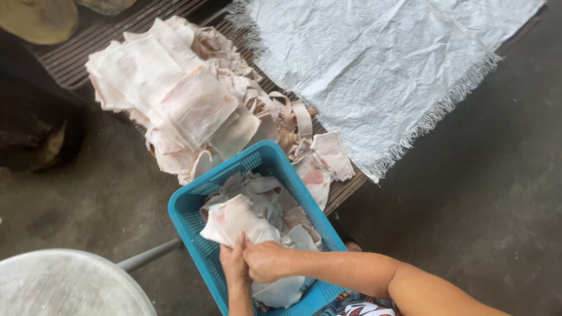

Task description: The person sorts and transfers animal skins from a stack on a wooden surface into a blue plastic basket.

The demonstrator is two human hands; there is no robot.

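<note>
Both hands work inside a blue plastic crate [193, 205] low in the head view. The left hand [234, 266] and the right hand [266, 260] meet, touching, and both are clamped on a pale, pink-stained sheet of skin [234, 219] lifted at 12 o'clock from them. More such pieces [269, 196] lie beneath it in the crate. At 11 o'clock a big heap of the same pale sheets [187, 99] rests on a slatted counter [82, 52]. A white woven sack [374, 70] is spread on the counter at 1 o'clock. A round grey basin [64, 287] sits at 9 o'clock, on the concrete floor [486, 193]
</note>
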